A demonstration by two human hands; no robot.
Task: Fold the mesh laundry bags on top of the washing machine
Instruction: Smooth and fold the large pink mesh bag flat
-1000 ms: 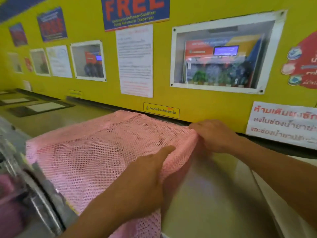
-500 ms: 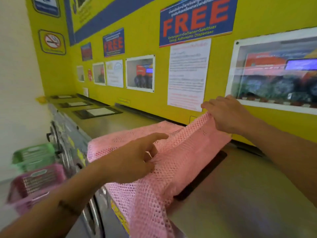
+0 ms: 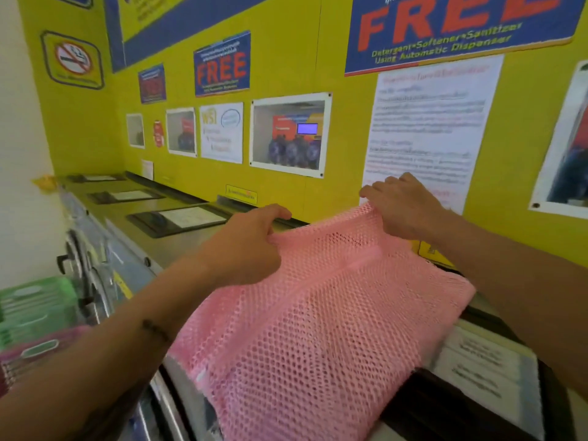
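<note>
A pink mesh laundry bag (image 3: 318,329) is lifted above the washing machine top (image 3: 178,246), its far edge stretched between both hands and its lower part draping over the machine's front edge. My left hand (image 3: 251,246) pinches the far left corner. My right hand (image 3: 404,205) grips the far right corner, close to the yellow wall. A sewn seam runs diagonally across the bag.
The yellow wall (image 3: 286,198) with posters stands right behind the hands. Black-framed lids with labels (image 3: 181,219) sit along the row of machine tops. A green basket (image 3: 35,307) and a pink basket (image 3: 38,348) are on the floor at the left.
Both hands have raised the bag's far edge higher. My left hand has gone from the bag's middle to the far left corner and taken hold. The view has turned left.
</note>
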